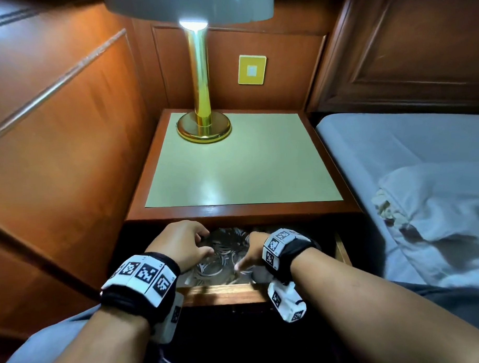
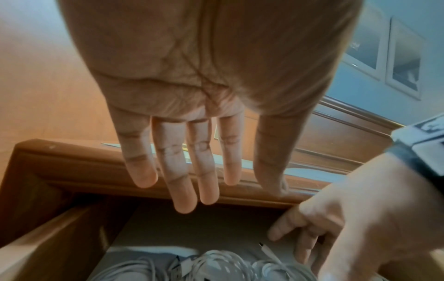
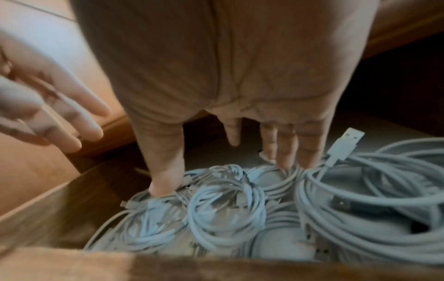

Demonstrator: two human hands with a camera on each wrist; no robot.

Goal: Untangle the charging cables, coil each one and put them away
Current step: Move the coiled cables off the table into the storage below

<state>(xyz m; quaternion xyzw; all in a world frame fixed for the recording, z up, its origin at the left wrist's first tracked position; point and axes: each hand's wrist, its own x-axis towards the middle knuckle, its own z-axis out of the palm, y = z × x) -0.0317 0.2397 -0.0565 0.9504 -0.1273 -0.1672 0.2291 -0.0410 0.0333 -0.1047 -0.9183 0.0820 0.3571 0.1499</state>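
Note:
Several coils of white charging cable [image 1: 222, 259] lie in the open drawer [image 1: 223, 292] of the nightstand. In the right wrist view the coils [image 3: 228, 214] fill the drawer floor, and a USB plug [image 3: 350, 136] sticks up at the right. My right hand [image 3: 225, 176] reaches down with straight fingers; its thumb and fingertips rest on two of the coils. My left hand [image 2: 209, 190] hovers over the drawer's left side with fingers straight, holding nothing. From the head view both hands, left [image 1: 197, 245] and right [image 1: 249, 254], are inside the drawer opening.
A brass lamp [image 1: 203, 122] stands at the back left of the nightstand top [image 1: 243, 170]. Wood panelling closes in the left side. A bed [image 1: 395, 154] with a crumpled white pillow [image 1: 437, 215] lies to the right. The drawer's wooden left wall [image 2: 48, 247] is close to my left hand.

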